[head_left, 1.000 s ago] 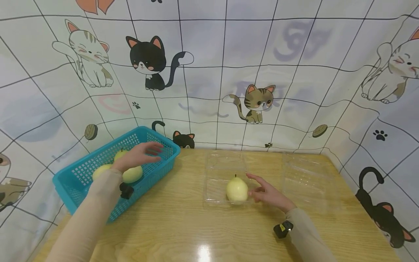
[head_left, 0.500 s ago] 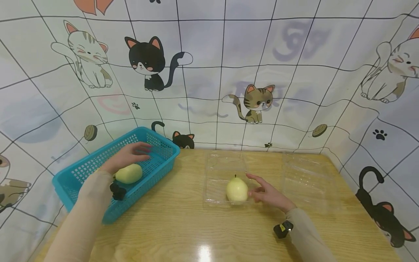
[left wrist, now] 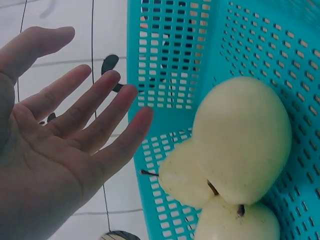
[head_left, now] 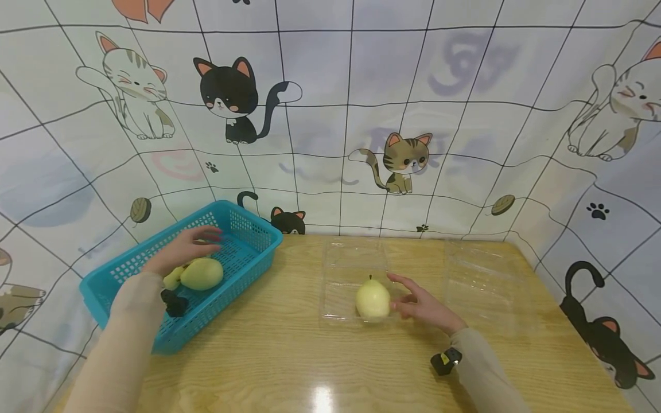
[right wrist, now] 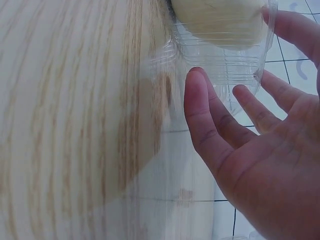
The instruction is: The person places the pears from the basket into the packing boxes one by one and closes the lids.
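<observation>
My left hand (head_left: 183, 248) hovers over the blue perforated basket (head_left: 268, 244), its fingers loosely extended and holding nothing. Under it lie pale yellow pears (head_left: 202, 274), partly covered by the hand in the head view. The left wrist view shows three of these pears (left wrist: 242, 140) bunched together, with the palm of the left hand (left wrist: 65, 145) beside them. One pear (head_left: 373, 298) stands stem up inside a clear plastic box (head_left: 335, 301) in the middle of the table. Relaxed fingers of my right hand (head_left: 423, 304) rest against that box's right wall.
A second clear plastic box (head_left: 480, 287) sits farther right on the wooden table (head_left: 289, 361). Behind the table hangs a cat-print cloth (head_left: 320, 132), which also runs along both sides.
My left hand has drawn left and slightly toward me over the basket, uncovering more of its far end. The right hand stays at the box with the pear.
</observation>
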Tool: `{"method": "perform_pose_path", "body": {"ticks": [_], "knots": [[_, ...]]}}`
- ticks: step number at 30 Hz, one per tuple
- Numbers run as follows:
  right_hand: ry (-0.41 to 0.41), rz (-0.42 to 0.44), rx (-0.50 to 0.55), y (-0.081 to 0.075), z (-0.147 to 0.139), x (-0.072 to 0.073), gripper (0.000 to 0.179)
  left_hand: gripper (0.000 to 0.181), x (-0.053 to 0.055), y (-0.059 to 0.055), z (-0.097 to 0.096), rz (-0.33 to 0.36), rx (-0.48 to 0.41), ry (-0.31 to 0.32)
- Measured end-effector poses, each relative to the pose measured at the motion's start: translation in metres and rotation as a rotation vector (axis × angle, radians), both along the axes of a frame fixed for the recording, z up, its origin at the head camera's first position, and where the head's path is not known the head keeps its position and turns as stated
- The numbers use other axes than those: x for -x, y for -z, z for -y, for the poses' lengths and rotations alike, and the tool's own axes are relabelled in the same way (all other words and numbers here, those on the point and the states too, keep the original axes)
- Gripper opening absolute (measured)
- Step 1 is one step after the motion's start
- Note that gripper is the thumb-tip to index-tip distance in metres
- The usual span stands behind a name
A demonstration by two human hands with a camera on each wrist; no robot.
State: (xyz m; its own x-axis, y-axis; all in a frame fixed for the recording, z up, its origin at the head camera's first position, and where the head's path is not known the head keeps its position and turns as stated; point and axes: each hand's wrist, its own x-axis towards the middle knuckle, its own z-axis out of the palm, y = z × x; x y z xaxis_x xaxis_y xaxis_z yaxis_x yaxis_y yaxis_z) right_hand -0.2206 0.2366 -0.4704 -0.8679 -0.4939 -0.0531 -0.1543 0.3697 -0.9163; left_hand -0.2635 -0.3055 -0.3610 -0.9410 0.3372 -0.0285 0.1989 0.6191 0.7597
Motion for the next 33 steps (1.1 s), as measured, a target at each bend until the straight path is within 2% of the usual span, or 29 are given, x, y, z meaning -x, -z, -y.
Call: {"method": "perform_pose_path", "body": {"ticks": [7,11,15,24,33], "knots": [[-0.007,0.004,0.013,0.001,0.000,0.001,0.071,0.055,-0.004,0.005,0.015,0.060,-0.007,-0.059],[-0.004,0.013,0.008,0.002,0.000,0.002,0.072,0.055,-0.006,0.008,0.021,0.059,0.010,-0.080],[0.001,0.023,0.009,0.003,0.000,0.002,0.072,0.055,-0.007,0.011,0.027,0.058,0.023,-0.084],[-0.010,-0.002,0.009,0.003,-0.002,0.002,0.070,0.060,-0.014,0.022,0.045,0.099,-0.040,-0.065],[-0.011,0.010,0.009,0.001,0.000,0.000,0.071,0.062,-0.020,0.027,0.051,0.169,0.013,-0.119]]}}
